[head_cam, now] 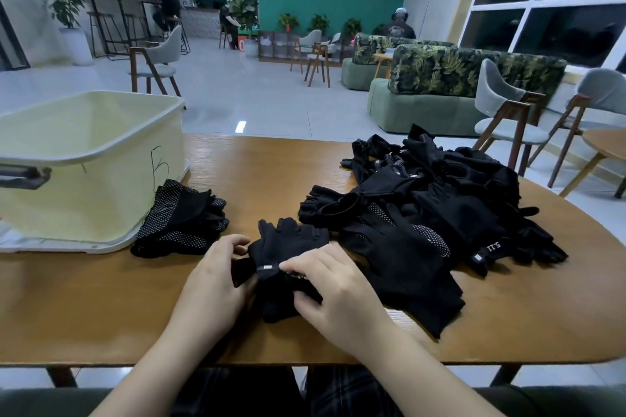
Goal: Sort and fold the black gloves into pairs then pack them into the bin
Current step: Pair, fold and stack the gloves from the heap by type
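Note:
A black glove (288,240) lies on the wooden table (101,308) in front of me, its fingers pointing away. My left hand (213,284) grips its left edge near the cuff. My right hand (325,288) pinches the cuff by a small grey tab and covers its lower part. A large heap of black gloves (437,200) spreads over the right of the table. A small folded stack of dotted black gloves (183,220) rests beside the pale yellow bin (84,152) at the left.
The bin sits on its lid at the table's left, with a dark handle (23,176) on its near end. Chairs (508,122) stand past the table's right edge. People sit far across the room.

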{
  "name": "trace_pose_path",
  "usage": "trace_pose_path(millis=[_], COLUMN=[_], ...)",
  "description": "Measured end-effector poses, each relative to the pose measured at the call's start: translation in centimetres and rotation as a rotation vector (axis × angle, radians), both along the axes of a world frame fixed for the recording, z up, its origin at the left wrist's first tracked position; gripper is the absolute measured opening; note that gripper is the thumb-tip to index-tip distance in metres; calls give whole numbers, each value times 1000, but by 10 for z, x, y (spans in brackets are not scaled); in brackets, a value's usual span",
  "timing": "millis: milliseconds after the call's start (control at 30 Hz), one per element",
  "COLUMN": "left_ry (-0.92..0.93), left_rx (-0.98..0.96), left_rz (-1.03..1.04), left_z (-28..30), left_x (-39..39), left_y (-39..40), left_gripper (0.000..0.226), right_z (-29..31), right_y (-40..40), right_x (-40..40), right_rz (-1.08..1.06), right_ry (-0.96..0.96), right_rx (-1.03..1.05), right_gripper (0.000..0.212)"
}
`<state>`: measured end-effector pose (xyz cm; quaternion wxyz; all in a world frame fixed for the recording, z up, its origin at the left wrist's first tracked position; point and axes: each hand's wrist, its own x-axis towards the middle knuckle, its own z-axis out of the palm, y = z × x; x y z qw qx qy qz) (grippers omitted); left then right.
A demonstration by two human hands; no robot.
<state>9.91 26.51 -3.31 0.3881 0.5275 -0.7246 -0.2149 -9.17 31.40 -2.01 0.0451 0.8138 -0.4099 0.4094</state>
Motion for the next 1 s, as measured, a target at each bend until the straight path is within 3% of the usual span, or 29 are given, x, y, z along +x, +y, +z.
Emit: trace_pose_path(millis=[100,267,433,533,667,900,1000], left_ry=[-8,5,-76,-137,-231,-197,-238], left_rx=[-50,-184,-87,-91,-180,-181,-196], left_rz=[-46,-364,-486,-403,-192,-342,-383], left_z=[2,8,9,4,-2,-3,-3], left_x=[1,6,9,9,7,10,10], left_y=[3,11,17,14,10,13,15], left_gripper=[53,50,50,50,56,49,61], right_z=[-7,-2,7,7,4,2,1], right_y=[2,1,8,14,13,6,6], right_x=[-4,-10,-23,-28,-27,-27,-27], right_rz=[-36,-56,15,29,-19,-93,-105], right_ry=[102,49,37,55,77,-25,-73], right_rx=[228,494,629,625,583,596,610], right_gripper=[30,35,42,51,44,15,8])
